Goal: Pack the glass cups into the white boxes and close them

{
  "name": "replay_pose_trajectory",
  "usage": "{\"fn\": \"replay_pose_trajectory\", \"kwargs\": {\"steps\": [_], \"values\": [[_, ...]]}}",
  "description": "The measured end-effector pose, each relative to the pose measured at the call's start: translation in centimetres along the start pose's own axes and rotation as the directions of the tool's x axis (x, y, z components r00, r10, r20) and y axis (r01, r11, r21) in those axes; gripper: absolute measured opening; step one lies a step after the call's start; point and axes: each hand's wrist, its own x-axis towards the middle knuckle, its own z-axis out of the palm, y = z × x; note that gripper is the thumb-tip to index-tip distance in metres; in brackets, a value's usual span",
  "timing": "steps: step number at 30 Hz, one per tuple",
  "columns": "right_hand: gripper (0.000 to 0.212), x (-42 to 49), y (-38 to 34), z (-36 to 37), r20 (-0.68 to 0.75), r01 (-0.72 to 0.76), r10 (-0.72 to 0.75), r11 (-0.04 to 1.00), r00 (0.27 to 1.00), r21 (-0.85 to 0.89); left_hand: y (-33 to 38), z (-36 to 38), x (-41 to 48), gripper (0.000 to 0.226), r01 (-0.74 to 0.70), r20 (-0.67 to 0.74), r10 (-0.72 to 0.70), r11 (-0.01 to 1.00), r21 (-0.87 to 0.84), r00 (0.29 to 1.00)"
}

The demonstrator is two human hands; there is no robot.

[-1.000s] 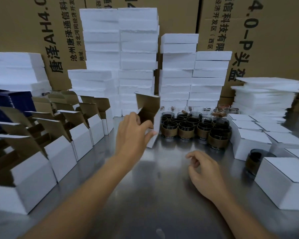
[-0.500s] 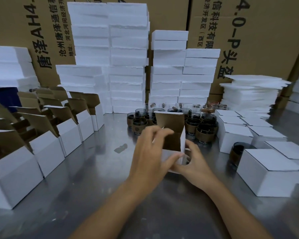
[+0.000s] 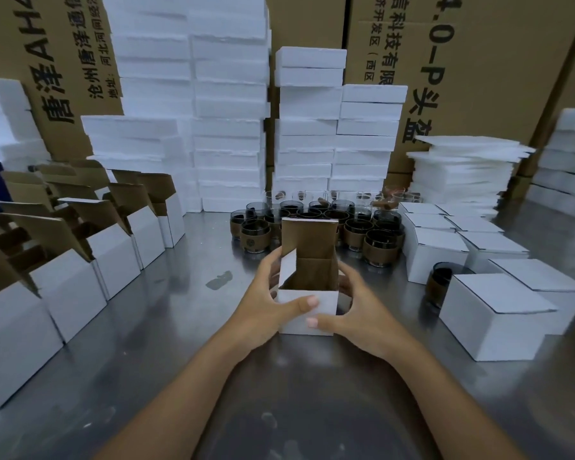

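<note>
An open white box [image 3: 326,302] with a brown inside stands on the metal table in front of me, lid flap upright. My left hand [image 3: 263,303] grips its left side, thumb on the front face. My right hand [image 3: 356,313] grips its right side, thumb also on the front. Nothing shows inside the box. Behind it stands a cluster of dark glass cups [image 3: 379,249] with brown sleeves. One more cup [image 3: 440,287] sits among the closed boxes on the right.
A row of open white boxes [image 3: 80,280] lines the left side. Closed white boxes [image 3: 495,317] sit on the right. Stacks of white foam blocks [image 3: 229,127] and big cardboard cartons [image 3: 478,61] fill the back. The steel table [image 3: 296,393] extends toward me.
My left hand took the open box from beside the cups and brought it toward me. My right hand joined it, and both hands now hold the box upright on the table.
</note>
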Motion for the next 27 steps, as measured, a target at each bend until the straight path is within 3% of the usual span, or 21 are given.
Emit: {"fn": "replay_pose_trajectory", "kwargs": {"steps": [2,3,6,8,11,13,15,16,18,20,23,27], "values": [[0.119,-0.3,-0.7,-0.1,-0.076,0.018,-0.02,1.0,0.997,-0.017,-0.2,-0.1,0.0,0.094,0.005,0.0,-0.005,1.0,0.001,1.0],[0.109,-0.5,-1.0,-0.3,-0.139,0.039,-0.039,0.999,0.989,0.0,-0.3,-0.1,0.0,0.096,0.019,0.0,-0.019,1.0,-0.012,1.0],[0.048,-0.6,-1.8,-1.3,-0.32,0.096,-0.08,0.995,0.944,0.034,-0.3,-0.3,-0.1,0.101,0.059,-0.007,-0.059,0.998,-0.032,0.998],[0.024,-0.5,-2.3,-2.8,-0.324,0.079,-0.091,0.996,0.942,-0.051,-0.4,-0.3,0.0,0.099,0.066,-0.013,-0.067,0.997,-0.037,0.998],[0.011,-0.5,-3.9,-5.6,-0.302,0.068,-0.156,0.957,0.941,-0.283,-0.6,-0.4,-0.1,0.099,0.07,-0.013,-0.071,0.997,-0.04,0.997],[0.004,-0.4,-5.3,-7.4,-0.308,-0.014,-0.205,0.812,0.929,-0.584,-0.7,-0.5,-0.2,0.1,0.07,-0.013,-0.071,0.997,-0.041,0.997],[0.013,0.0,-6.4,-9.0,-0.288,-0.186,-0.21,0.401,0.934,-0.897,-0.7,-0.5,-0.1,0.101,0.066,-0.012,-0.067,0.997,-0.046,0.998],[0.018,0.2,-6.8,-9.8,-0.288,-0.254,-0.181,0.189,0.94,-0.948,-0.8,-0.5,-0.1,0.1,0.067,-0.012,-0.068,0.997,-0.049,0.998],[0.021,0.4,-7.2,-10.8,-0.354,-0.355,-0.03,-0.042,0.935,-0.934,-0.8,-0.5,-0.1,0.1,0.07,-0.007,-0.07,0.996,-0.047,0.998],[0.02,0.6,-7.0,-11.3,-0.414,-0.404,0.124,-0.096,0.902,-0.91,-0.6,-0.5,-0.1,0.1,0.072,-0.003,-0.072,0.997,-0.035,0.997],[0.018,1.4,-6.0,-11.2,-0.422,-0.426,0.28,-0.05,0.862,-0.903,-0.5,-0.4,-0.2,0.1,0.067,0.005,-0.067,0.998,-0.019,0.998],[0.017,2.1,-5.2,-10.5,-0.398,-0.394,0.239,-0.067,0.886,-0.917,-0.3,-0.4,-0.3,0.098,0.06,0.001,-0.06,0.998,-0.017,0.998]]}}
